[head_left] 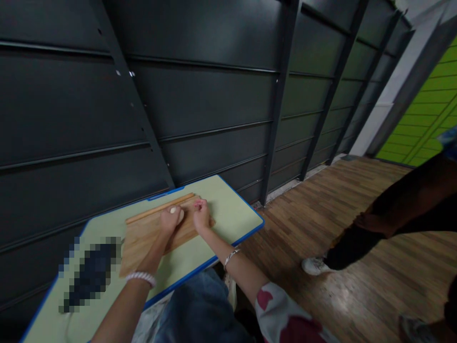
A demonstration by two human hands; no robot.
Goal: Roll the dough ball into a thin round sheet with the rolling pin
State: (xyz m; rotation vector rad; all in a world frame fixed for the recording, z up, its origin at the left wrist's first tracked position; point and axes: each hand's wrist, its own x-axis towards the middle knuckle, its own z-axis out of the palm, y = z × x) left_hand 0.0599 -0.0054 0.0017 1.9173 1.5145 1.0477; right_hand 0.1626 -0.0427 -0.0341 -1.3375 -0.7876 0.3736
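Observation:
On a wooden board [143, 238], my left hand [169, 220] is closed around a whitish lump of dough [173, 210], whose pale edge shows between and beside the fingers. Just to its right, over the board's right end, my right hand [202, 216] has its fingers pinched together. Something pink shows at those fingertips, too small to tell whether it is nails or a held piece. A thin wooden rolling pin [160, 208] lies along the board's far edge, touched by neither hand.
The board rests on a pale green table [235, 205] with a blue rim. A dark, pixelated object [94, 274] lies at the table's left. Dark metal panels [214, 95] stand behind. At right, a person's leg [348, 247] and white shoe [314, 266] are on the wooden floor.

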